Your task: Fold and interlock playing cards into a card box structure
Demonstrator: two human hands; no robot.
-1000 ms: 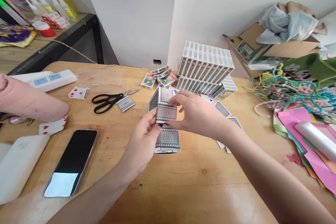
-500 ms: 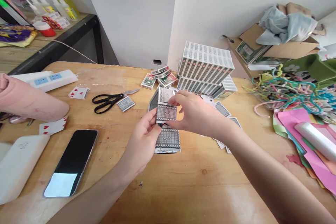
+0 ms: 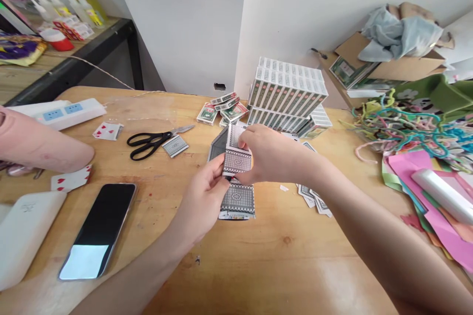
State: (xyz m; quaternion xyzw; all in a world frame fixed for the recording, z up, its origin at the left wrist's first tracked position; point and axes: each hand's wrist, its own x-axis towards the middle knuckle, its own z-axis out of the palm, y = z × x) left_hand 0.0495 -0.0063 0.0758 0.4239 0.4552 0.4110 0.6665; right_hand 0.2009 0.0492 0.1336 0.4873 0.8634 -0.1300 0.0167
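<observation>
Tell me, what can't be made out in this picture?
Head view:
Held card: partly hidden behind the right hand.
Dark bit by the left hand: too small to identify.
Pink cylinder: cut off by the left edge.
Boxes: print too small to read.

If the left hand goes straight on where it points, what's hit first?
The card at its fingertips; past that, likely the right hand, though depth is unclear.
</observation>
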